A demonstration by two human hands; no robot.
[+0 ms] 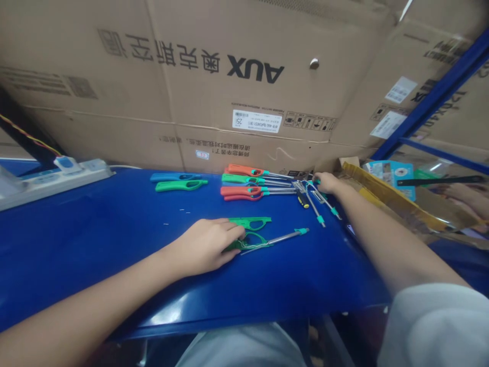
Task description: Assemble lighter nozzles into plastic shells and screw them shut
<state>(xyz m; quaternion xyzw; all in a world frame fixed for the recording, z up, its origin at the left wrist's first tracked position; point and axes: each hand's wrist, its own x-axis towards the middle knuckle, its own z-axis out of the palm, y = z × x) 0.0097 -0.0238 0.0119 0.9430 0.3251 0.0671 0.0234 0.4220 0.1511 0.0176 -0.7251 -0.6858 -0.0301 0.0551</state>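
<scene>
My left hand [212,245] is closed on an opened green lighter casing [255,239] lying on the blue table, with a wire and a long metal tube [284,237] with a teal tip attached. Just behind it lies another green casing half [254,223]. At the back right, my right hand [329,183] has its fingers drawn together beside loose metal lighter tubes [314,204] with teal ends; what is in the fingers is hidden. A screwdriver [302,200] with a black and yellow handle lies by these tubes.
Orange [242,170], green [239,179] and red lighters [239,191] lie together at the back. Blue [171,177] and green casings [178,185] lie farther left. A power strip [57,179] is at left, cardboard [191,92] behind. Beyond an open box [401,204], another person's hand [468,199] shows.
</scene>
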